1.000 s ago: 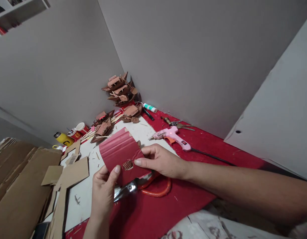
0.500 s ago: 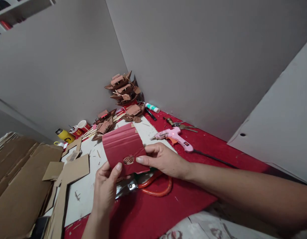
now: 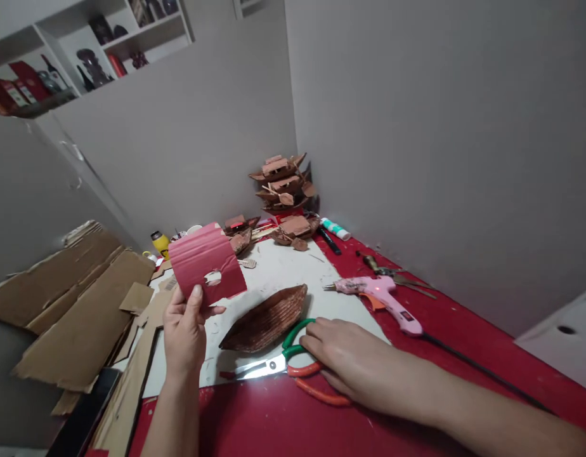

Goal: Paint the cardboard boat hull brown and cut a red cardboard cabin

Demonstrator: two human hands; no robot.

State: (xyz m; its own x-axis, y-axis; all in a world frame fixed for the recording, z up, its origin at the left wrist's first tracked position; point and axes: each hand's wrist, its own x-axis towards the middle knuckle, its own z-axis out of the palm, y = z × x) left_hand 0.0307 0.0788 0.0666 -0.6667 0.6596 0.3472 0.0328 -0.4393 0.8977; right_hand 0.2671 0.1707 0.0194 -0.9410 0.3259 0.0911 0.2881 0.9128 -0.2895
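A piece of red corrugated cardboard [image 3: 205, 260] with a ragged hole is raised above the table, pinched at its lower edge by my left hand [image 3: 186, 320]. My right hand [image 3: 343, 358] has its fingers curled over the handles of a large pair of scissors [image 3: 274, 365], one handle green and one orange. The scissors lie flat, blades pointing left. Just behind them sits a small brown boat hull [image 3: 264, 320], hollow and ribbed inside. My right fingertips are partly hidden.
A pink glue gun [image 3: 381, 295] with a black cord lies right of my right hand. Several finished model boats [image 3: 286, 184] are stacked in the corner. Brown cardboard sheets [image 3: 84, 317] lean at the left. White paper [image 3: 312, 273] covers part of the red table.
My right hand has let go of the red cardboard and come down onto the scissors. My left hand has moved the cardboard up and left. The boat hull now shows, and the view has shifted left.
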